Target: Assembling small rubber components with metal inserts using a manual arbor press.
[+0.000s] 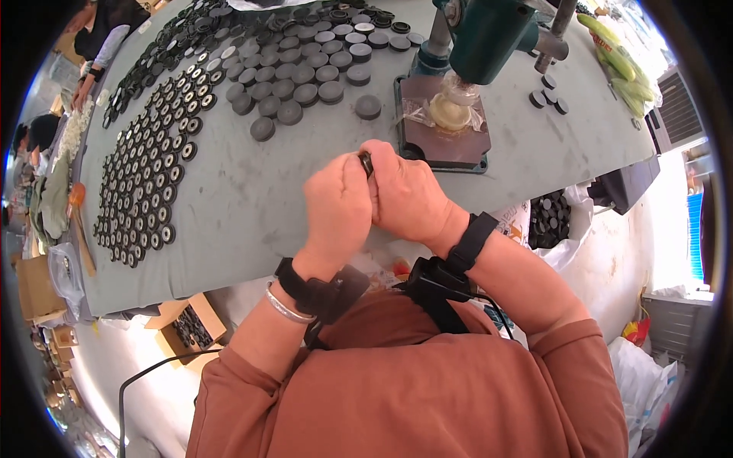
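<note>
My left hand (336, 206) and my right hand (408, 195) are pressed together over the grey table (244, 206), both pinching one small black round part (366, 162) between the fingertips. Only the part's dark edge shows between my thumbs. Just beyond my hands stands a green bench press (489, 34) with a brown base plate (450, 137) and a pale plastic-wrapped piece (450, 107) under its ram. Both wrists wear black straps.
Rows of small black rings (149, 175) cover the table's left side. Grey round discs (305, 76) lie in rows at the back. A few loose discs (548, 95) sit right of the press. A bag of black parts (550, 221) hangs at the table's right edge. Another person (95, 46) works far left.
</note>
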`<state>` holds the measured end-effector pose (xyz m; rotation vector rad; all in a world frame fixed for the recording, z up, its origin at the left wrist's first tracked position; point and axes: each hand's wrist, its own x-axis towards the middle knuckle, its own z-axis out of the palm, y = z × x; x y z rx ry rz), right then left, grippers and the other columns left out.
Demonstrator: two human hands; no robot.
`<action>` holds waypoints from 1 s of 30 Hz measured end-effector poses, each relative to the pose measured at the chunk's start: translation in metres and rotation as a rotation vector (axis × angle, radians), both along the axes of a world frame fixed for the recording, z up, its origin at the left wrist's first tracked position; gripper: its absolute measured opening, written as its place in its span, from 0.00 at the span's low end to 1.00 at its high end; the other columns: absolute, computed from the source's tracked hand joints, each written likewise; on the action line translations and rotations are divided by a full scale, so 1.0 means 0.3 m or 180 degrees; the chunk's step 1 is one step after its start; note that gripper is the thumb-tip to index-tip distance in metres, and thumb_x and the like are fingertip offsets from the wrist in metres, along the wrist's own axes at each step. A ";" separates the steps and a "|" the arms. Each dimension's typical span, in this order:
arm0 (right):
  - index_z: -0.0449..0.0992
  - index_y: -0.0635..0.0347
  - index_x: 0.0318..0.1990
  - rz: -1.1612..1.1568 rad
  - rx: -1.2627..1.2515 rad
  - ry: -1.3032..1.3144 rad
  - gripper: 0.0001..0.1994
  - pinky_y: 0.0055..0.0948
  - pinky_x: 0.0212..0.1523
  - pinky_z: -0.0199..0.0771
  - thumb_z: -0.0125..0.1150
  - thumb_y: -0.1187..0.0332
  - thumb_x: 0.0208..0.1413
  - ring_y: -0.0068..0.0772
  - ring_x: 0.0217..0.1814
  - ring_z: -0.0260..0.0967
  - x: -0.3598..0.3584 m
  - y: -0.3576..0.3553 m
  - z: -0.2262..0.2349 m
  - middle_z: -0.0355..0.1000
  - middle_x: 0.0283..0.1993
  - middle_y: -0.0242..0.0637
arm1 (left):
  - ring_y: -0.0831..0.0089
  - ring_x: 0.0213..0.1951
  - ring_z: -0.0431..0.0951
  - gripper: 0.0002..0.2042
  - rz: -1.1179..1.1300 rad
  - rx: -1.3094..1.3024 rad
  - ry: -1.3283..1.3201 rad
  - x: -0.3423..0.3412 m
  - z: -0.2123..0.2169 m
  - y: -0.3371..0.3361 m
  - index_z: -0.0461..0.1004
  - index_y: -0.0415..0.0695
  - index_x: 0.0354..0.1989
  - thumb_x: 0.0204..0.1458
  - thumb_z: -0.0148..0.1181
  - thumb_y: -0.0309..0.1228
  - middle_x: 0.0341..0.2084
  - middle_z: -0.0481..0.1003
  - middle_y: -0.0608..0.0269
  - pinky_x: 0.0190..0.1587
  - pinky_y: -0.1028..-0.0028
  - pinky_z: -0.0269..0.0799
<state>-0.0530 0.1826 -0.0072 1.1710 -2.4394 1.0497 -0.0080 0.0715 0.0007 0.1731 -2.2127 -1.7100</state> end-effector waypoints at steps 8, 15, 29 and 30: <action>0.60 0.65 0.40 -0.0037 0.0089 -0.0272 0.14 0.38 0.23 0.70 0.51 0.69 0.47 0.49 0.24 0.69 0.009 -0.008 -0.019 0.70 0.25 0.47 | 0.85 0.25 0.63 0.13 0.0012 0.0267 -0.0039 0.014 -0.025 -0.014 0.73 0.32 0.33 0.56 0.41 0.28 0.21 0.68 0.72 0.27 0.81 0.60; 0.62 0.66 0.41 -0.0008 -0.0067 -0.0106 0.15 0.39 0.24 0.70 0.51 0.69 0.47 0.49 0.24 0.69 0.004 -0.013 -0.024 0.70 0.25 0.48 | 0.87 0.25 0.61 0.13 -0.0152 0.0936 -0.0082 0.018 -0.055 -0.024 0.73 0.33 0.35 0.57 0.42 0.28 0.23 0.67 0.73 0.26 0.83 0.58; 0.62 0.68 0.43 0.0231 0.0176 -0.0727 0.14 0.42 0.28 0.70 0.49 0.69 0.51 0.51 0.27 0.69 -0.018 0.010 0.010 0.71 0.26 0.49 | 0.79 0.21 0.72 0.14 -0.0066 0.1614 -0.0554 0.001 -0.068 -0.025 0.68 0.39 0.25 0.58 0.41 0.32 0.22 0.71 0.63 0.21 0.79 0.68; 0.62 0.68 0.44 0.0258 0.0099 -0.0746 0.15 0.42 0.28 0.70 0.48 0.69 0.51 0.51 0.28 0.69 -0.020 0.013 0.003 0.71 0.27 0.49 | 0.79 0.21 0.72 0.14 -0.0070 0.1616 -0.0547 0.001 -0.065 -0.026 0.68 0.39 0.25 0.58 0.41 0.32 0.22 0.71 0.63 0.21 0.79 0.68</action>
